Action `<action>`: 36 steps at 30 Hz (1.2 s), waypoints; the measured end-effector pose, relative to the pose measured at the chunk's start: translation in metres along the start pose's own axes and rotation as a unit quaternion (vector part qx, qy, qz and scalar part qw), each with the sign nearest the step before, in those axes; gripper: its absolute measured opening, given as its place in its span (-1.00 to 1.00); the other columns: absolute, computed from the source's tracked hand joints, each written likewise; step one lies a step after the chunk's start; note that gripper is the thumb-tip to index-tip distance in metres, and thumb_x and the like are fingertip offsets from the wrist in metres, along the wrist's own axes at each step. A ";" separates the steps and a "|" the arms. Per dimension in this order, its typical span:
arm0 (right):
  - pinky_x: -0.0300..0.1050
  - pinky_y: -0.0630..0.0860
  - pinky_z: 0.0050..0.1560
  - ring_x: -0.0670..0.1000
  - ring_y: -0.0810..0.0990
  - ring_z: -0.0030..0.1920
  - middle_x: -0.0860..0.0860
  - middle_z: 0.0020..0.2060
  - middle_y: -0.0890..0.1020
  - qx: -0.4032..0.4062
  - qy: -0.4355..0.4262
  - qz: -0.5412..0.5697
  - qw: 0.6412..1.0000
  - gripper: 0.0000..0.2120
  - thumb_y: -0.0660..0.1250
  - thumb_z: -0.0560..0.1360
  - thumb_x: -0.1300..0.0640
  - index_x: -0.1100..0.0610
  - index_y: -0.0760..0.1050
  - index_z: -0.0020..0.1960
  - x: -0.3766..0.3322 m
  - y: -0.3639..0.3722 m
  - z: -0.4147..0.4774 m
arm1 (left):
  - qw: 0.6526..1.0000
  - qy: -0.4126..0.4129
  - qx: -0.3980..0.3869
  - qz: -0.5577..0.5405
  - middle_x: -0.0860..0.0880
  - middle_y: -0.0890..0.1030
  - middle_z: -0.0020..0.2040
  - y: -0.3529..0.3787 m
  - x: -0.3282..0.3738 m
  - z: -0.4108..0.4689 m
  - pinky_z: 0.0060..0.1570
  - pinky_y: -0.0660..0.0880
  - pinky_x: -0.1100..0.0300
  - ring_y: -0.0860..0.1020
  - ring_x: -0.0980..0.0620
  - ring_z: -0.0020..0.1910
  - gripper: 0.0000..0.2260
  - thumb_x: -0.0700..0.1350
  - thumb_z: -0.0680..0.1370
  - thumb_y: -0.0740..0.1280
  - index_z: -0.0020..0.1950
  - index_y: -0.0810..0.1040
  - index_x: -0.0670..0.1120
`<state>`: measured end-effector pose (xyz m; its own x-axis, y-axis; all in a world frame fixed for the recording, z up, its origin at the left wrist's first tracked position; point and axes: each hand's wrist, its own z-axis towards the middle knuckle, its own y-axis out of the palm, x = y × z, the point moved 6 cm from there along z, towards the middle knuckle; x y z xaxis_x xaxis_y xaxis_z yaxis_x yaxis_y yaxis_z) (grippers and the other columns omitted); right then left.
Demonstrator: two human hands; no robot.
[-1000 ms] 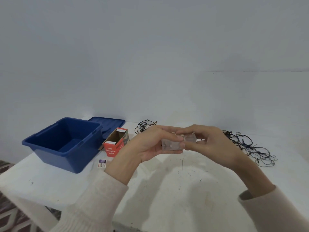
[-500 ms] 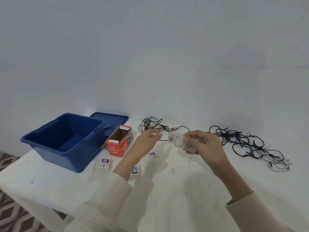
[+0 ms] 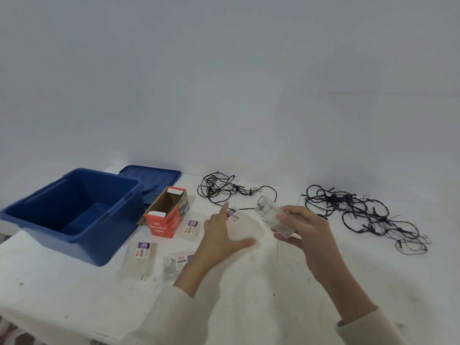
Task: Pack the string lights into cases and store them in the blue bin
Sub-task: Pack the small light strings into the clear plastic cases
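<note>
In the head view, we are gripping a clear case [image 3: 272,215] in our right hand [image 3: 307,231], fingers curled round its near end and its far end tilting up toward the left string-light bundle [image 3: 224,189]. Our left hand [image 3: 220,236] is lying open, fingers straight and thumb spread, beside a clear labelled pouch [image 3: 234,216]; we cannot tell whether it is touching it. A second, larger bundle [image 3: 361,215] is lying far right, well apart from the blue bin [image 3: 99,247], which is standing open at the left with its lid [image 3: 151,176] behind it and a red box [image 3: 169,216] just beside it. To do this step well, we are likely needing to steady the case mouth, gather one bundle into a tight coil and feed it in without snagging loops.
</note>
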<state>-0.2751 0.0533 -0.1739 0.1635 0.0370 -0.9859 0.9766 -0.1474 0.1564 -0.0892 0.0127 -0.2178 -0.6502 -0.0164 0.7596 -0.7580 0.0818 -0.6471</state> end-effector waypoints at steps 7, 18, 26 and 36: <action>0.11 0.57 0.08 0.15 0.62 -0.08 0.18 -0.12 0.62 -0.019 -0.013 0.169 0.985 -0.93 0.32 0.47 0.26 0.22 0.55 -0.05 -0.015 0.019 -0.021 | 0.824 -0.094 -0.116 -0.546 -0.19 0.41 0.22 0.035 0.043 -0.038 0.04 0.58 -0.01 0.61 -0.16 -0.09 -0.35 0.23 0.33 0.43 0.35 0.37 0.07; 0.05 0.60 0.05 0.06 0.64 -0.14 0.12 -0.11 0.61 0.035 -0.071 0.194 0.978 -0.94 0.29 0.50 0.27 0.17 0.52 -0.07 -0.043 -0.004 -0.032 | 0.913 -0.015 -0.127 -0.387 0.06 0.58 0.13 0.035 0.069 -0.064 0.10 0.53 0.11 0.65 0.04 0.00 -0.48 0.43 0.39 0.02 0.18 0.39 0.17; 0.04 0.58 0.09 0.13 0.62 -0.04 0.16 -0.05 0.60 0.077 -0.054 0.270 0.958 -0.91 0.26 0.53 0.24 0.21 0.50 0.01 -0.042 -0.012 -0.041 | 0.946 0.094 0.073 -0.302 0.16 0.63 -0.27 0.034 0.089 -0.078 -0.14 0.49 0.27 0.56 0.27 -0.28 -0.51 0.42 0.41 0.07 0.10 0.32 0.08; -0.34 0.48 -0.31 -0.16 0.58 -0.33 -0.09 -0.34 0.65 0.073 -0.091 0.121 0.986 -0.92 0.32 0.49 0.21 0.18 0.58 -0.07 -0.043 -0.026 -0.063 | 0.871 0.065 0.042 -0.485 -0.08 0.64 -0.13 0.032 0.103 -0.078 -0.18 0.57 0.17 0.64 -0.02 -0.18 -0.53 0.26 0.47 0.11 0.10 0.44 -0.09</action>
<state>-0.2991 0.1182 -0.1323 0.3478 -0.1931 -0.9175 0.8794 -0.2721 0.3907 -0.1764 0.0909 -0.1549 0.3049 0.0769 0.9493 -0.9524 0.0184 0.3044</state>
